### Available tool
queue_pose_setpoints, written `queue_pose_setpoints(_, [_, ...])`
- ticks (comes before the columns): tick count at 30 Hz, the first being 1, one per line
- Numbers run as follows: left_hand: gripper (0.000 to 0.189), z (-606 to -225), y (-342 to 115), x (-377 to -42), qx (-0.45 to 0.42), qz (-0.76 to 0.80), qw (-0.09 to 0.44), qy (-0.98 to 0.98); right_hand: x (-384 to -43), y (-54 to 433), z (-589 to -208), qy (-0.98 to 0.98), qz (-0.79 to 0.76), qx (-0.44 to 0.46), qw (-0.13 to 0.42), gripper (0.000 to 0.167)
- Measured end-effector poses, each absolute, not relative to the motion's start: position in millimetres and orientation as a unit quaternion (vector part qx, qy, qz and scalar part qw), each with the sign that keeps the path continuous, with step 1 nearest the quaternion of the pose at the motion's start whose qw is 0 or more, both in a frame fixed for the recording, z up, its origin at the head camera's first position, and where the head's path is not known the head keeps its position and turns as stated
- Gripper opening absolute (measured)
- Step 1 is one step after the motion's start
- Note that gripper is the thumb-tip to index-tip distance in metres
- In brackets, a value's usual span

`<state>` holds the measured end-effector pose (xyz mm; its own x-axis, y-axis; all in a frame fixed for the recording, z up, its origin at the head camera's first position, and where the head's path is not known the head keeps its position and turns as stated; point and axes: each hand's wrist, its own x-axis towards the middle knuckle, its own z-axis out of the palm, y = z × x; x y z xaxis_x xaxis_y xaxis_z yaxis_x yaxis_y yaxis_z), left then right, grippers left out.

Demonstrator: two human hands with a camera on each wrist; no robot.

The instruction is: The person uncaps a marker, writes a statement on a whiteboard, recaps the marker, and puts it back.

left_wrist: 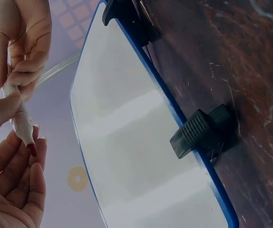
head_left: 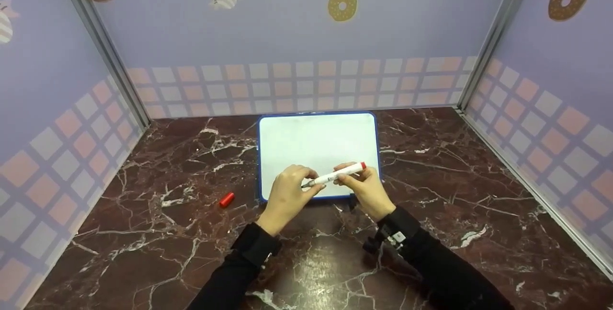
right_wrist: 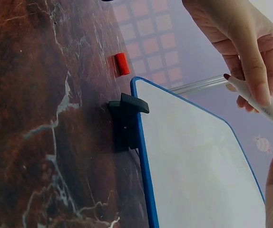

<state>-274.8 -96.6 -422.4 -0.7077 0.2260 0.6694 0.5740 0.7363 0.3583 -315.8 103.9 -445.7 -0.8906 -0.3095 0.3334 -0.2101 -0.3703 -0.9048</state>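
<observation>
A white marker (head_left: 330, 177) with a red rear end is held in both hands above the lower part of a blue-framed whiteboard (head_left: 316, 137). My left hand (head_left: 289, 192) pinches it near the writing end, thumb against the barrel. My right hand (head_left: 368, 190) grips the rear half between thumb and fingers. In the left wrist view the dark red nib (left_wrist: 32, 149) is bare and points toward the left hand's fingers. The red cap (head_left: 227, 200) lies on the table left of the board, apart from both hands; the right wrist view shows the cap (right_wrist: 122, 64) too.
Black clip feet (left_wrist: 198, 133) hold the whiteboard's near edge, propping it on the dark red marbled table (head_left: 182, 247). Purple patterned panels (head_left: 287, 27) stand behind and at both sides, joined by metal corner posts (head_left: 493, 37).
</observation>
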Motion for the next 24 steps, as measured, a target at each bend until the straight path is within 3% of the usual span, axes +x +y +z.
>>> queue_pose_setpoints(5, [0.038, -414, -109, -283, -0.215, -0.3, 0.304, -0.878, -318, 103, -438, 0.556, -0.792, -0.248, -0.038, 0.014])
queue_pose_setpoints(8, [0.037, -408, -123, -295, -0.168, -0.325, 0.31, -0.877, -322, 99, -433, 0.55, -0.786, -0.268, -0.088, 0.004])
queue_pose_setpoints(13, [0.044, -408, -152, -310, -0.071, -0.381, 0.316, -0.866, -328, 86, -425, 0.562, -0.748, -0.321, -0.147, 0.013])
queue_pose_setpoints(20, [0.055, -422, -175, -314, -0.013, -0.395, 0.204, -0.895, -340, 53, -421, 0.6, -0.695, -0.337, -0.21, 0.01])
queue_pose_setpoints(24, [0.053, -428, -180, -316, -0.013, -0.366, 0.189, -0.911, -348, 30, -425, 0.634, -0.656, -0.308, -0.269, 0.01])
